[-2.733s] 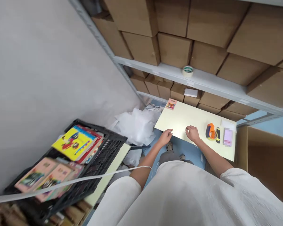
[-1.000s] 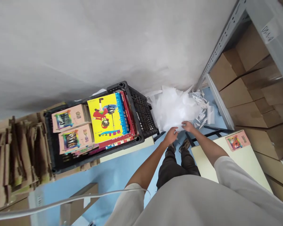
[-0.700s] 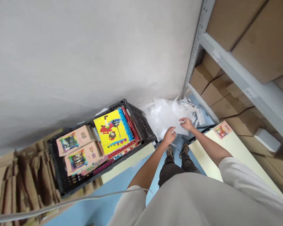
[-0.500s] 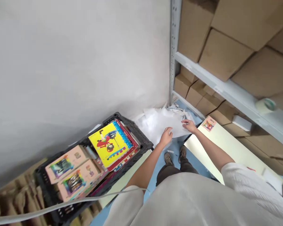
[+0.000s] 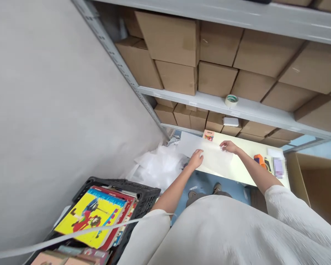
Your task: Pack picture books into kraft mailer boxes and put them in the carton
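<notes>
A thin white sheet of paper [image 5: 213, 156] stretches between my two hands over the left part of a pale table [image 5: 244, 173]. My left hand [image 5: 196, 159] has its fingers closed on the sheet's near side. Farther right, my right hand [image 5: 229, 146] pinches the sheet near its upper right part. A small pink card with a colourful picture [image 5: 209, 135] lies on the table just beyond the sheet. Left of the table, loose white sheets [image 5: 162, 165] are heaped in the corner by the wall.
A black crate [image 5: 147, 189] with a yellow picture book [image 5: 92, 217] stands at lower left. Shelves of cardboard boxes [image 5: 217, 79] rise behind the table, with a tape roll [image 5: 231, 101] on one ledge. An orange tool [image 5: 260, 161] lies at the table's right; an open carton [image 5: 320, 176] stands beyond.
My view has swung right, from the wall and crate towards the shelves and table. Both hands have carried the paper from over the white heap to above the table.
</notes>
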Demonstrator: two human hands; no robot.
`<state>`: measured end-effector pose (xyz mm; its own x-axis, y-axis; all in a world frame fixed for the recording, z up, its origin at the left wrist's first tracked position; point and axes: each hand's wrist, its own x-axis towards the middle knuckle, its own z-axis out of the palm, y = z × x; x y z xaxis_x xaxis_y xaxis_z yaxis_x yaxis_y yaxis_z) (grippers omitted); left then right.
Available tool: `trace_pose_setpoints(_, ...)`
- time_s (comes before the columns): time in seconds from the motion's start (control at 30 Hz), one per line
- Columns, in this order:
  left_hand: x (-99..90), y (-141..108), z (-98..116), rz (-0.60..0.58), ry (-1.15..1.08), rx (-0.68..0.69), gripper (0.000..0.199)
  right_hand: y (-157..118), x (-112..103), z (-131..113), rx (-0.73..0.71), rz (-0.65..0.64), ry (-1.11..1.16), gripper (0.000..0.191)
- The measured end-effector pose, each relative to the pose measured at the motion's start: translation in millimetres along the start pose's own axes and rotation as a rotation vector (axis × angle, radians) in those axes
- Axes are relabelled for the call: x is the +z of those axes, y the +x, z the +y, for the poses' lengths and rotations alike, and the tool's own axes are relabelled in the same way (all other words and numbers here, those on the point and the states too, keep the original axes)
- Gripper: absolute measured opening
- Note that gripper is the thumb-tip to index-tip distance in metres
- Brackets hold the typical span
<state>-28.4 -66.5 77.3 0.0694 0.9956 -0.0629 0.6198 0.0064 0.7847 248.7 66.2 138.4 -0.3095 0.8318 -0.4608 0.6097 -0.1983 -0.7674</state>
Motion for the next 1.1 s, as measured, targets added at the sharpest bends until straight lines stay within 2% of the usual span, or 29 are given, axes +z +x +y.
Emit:
trace_pose_setpoints(0.17,52.5,18,34,-0.148,0.176,0.022,0.047,-12,-36,51,-0.074,-0.012,-0.237,0.028)
trace_pose_setpoints(0.33,86.9,33,56,-0.257,0.376,0.007,0.055,-6,-60,91,-0.149,-0.1,-0.405,0.031)
trace_pose_setpoints(0.43,103.9,39,60,-0.345,0.511,-0.027,0.06,1,-69,108,-0.118,-0.157,-0.574,0.034)
trace_pose_setpoints(0.57,117.8,46,51,-0.436,0.625,-0.056,0.068,7,-69,121,-0.086,-0.229,-0.787,0.042)
trace_pose_setpoints(0.63,119.8,52,43,-0.451,0.662,-0.071,0.072,7,-63,125,-0.101,-0.213,-0.845,0.047)
trace_pose_setpoints(0.7,119.4,58,33,-0.467,0.686,-0.098,0.075,3,-52,128,-0.14,-0.125,-0.891,0.051)
trace_pose_setpoints(0.77,117.4,62,24,-0.497,0.701,-0.136,0.078,-5,-35,130,-0.185,-0.017,-0.917,0.052)
trace_pose_setpoints(0.83,114.1,64,16,-0.536,0.713,-0.177,0.079,-17,-12,131,-0.189,0.037,-0.906,0.05)
trace_pose_setpoints(0.93,107.1,62,7,-0.567,0.727,-0.175,0.078,-35,29,132,-0.08,0.048,-0.819,0.049)
trace_pose_setpoints(1.0,101.6,60,5,-0.562,0.726,-0.138,0.077,-44,53,134,0.067,0.091,-0.76,0.057)
trace_pose_setpoints(1.1,93.2,53,5,-0.576,0.723,-0.11,0.075,-50,76,138,0.26,0.141,-0.705,0.065)
